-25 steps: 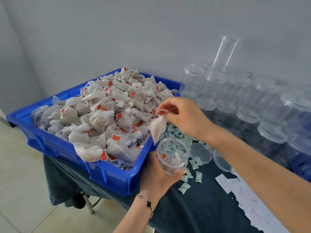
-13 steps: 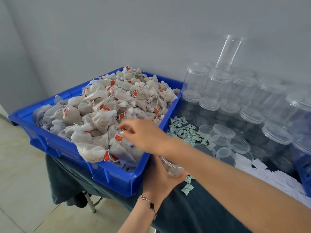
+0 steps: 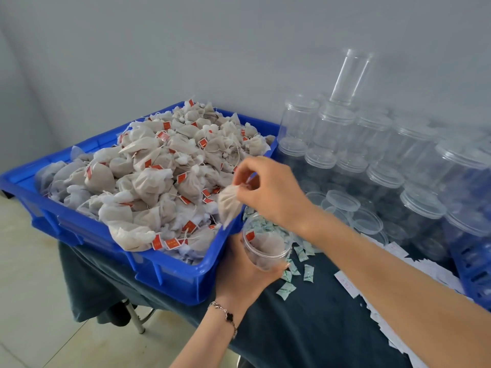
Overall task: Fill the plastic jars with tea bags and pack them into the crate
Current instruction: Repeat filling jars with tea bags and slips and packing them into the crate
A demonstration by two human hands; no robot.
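The left hand (image 3: pixel 240 277) grips an open plastic jar (image 3: pixel 265 244), fingers curled round its lower wall, just beside the near right corner of the blue bin (image 3: pixel 170 274). Inside the jar lies at least 1 tea bag with a red tag. The right hand (image 3: pixel 271 192) pinches the gathered top of another tea bag (image 3: pixel 229 205) between thumb and fingertips; the bag hangs above the bin's right edge, at 11 o'clock from the jar's mouth and apart from it.

The bin is heaped with tea bags (image 3: pixel 148 181), many showing red tags, and sits at 9 o'clock from the jar on a table covered by a dark cloth (image 3: pixel 305 328).

At 3 o'clock from the jar, small green-and-white sachets (image 3: pixel 300 264) lie scattered on the cloth. At 2 o'clock are loose clear lids (image 3: pixel 342 200). Beyond them, at 1 o'clock, lidded empty jars (image 3: pixel 334 128) stand stacked against the wall. White paper slips (image 3: pixel 353 285) lie along the right side, and a blue crate (image 3: pixel 475 272) shows at the right edge.
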